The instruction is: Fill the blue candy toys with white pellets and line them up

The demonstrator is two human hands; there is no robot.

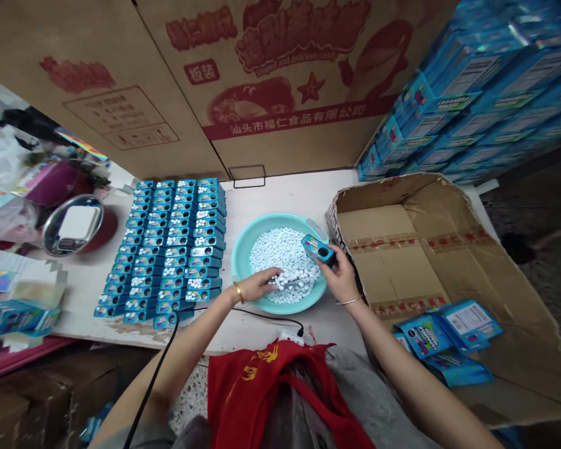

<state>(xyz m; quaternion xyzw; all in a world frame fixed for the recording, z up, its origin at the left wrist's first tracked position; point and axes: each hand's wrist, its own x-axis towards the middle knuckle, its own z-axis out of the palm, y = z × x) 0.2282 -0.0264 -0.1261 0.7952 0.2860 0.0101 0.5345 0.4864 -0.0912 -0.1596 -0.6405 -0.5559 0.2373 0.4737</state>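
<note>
A light teal basin (243, 240) holds a heap of small white candies (280, 246). Over its lower left part, my left hand (258, 287) has its fingers closed among the candies, on what looks like a scoop loaded with them; its edges are hard to make out. My right hand (342, 277) grips a small blue box (316, 249), tilted, above the right side of the basin. Left of the basin, rows of blue boxes (168, 252) stand side by side, several with white candies showing at their tops.
An open cardboard carton (393, 262) at the right holds blue packages (449, 337). Large brown cartons (280, 87) stand behind, with stacked blue boxes (467, 106) at the back right. A metal bowl (77, 224) sits at the left. A black cable (257, 313) crosses the near edge.
</note>
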